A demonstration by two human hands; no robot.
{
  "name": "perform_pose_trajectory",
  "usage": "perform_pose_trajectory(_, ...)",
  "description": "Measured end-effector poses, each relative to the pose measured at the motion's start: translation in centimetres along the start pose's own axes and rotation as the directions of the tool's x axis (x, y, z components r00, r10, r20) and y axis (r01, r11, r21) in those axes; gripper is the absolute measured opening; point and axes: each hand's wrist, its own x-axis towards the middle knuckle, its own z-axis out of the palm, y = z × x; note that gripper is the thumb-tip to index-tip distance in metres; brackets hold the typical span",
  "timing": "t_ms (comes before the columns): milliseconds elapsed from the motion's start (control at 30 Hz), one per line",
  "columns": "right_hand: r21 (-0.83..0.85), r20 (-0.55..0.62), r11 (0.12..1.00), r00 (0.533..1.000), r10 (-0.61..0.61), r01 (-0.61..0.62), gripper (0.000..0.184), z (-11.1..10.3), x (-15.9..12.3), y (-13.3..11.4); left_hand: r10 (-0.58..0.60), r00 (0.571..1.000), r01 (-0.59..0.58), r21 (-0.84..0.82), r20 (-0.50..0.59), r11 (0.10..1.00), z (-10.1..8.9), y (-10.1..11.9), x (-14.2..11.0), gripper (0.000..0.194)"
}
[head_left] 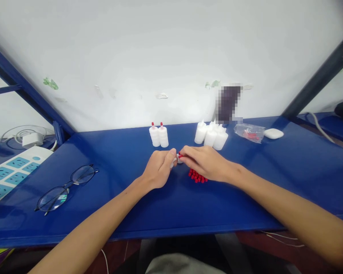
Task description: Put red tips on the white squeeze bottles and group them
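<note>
My left hand is closed round a small white bottle at the middle of the blue table; only a sliver of the bottle shows. My right hand pinches a red cap against the bottle's top. A heap of several loose red caps lies just under my right hand. Two white bottles with red caps stand behind my hands. A cluster of several uncapped white bottles stands to their right.
Eyeglasses lie at the left front. A white power strip and a charger sit at far left. A clear bag with red pieces and a white oval case lie at back right. Blue frame struts rise on both sides.
</note>
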Motion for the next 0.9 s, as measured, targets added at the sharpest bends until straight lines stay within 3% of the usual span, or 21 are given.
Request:
perform_pose_trajectory(100, 0.123, -0.060, 0.989, 0.995, -0.078, 0.085, 0.020, 0.6, 0.0, -1.0, 0.054, 0.998, -0.053, -0.052, 0.022, 0.997, 0.2, 0.0, -0.1, 0.057)
perform_pose_trajectory(200, 0.200, -0.090, 0.975, 0.993, -0.081, 0.098, 0.018, 0.7, -0.1, -1.3, 0.097, 0.994, -0.089, -0.113, 0.060, 0.990, 0.2, 0.2, -0.2, 0.054)
perform_pose_trajectory(433, 0.225, -0.028, 0.969, 0.995, -0.097, 0.101, 0.011, 0.9, -0.3, -1.5, 0.173, 0.975, -0.156, -0.126, 0.136, 0.980, 0.0, 0.9, -0.3, 0.033)
perform_pose_trajectory(667, 0.192, -0.016, 0.974, 0.993, -0.116, 0.117, 0.010, 0.7, 1.2, -1.7, 0.264, 0.964, -0.261, -0.171, -0.006, 0.950, 0.1, 0.0, -0.1, 0.032)
perform_pose_trajectory(767, 0.211, -0.043, 0.966, 0.989, -0.142, 0.148, 0.013, 0.0, 2.0, -1.0, 0.202, 0.978, -0.209, -0.163, -0.059, 0.964, -0.1, -0.3, 0.1, 0.034)
perform_pose_trajectory(900, 0.203, -0.279, 0.978, 0.960, 0.002, 0.057, 0.020, -0.8, 2.2, 0.6, 0.009, 0.986, -0.035, -0.149, -0.168, 0.988, -0.4, -1.2, 0.6, 0.032)
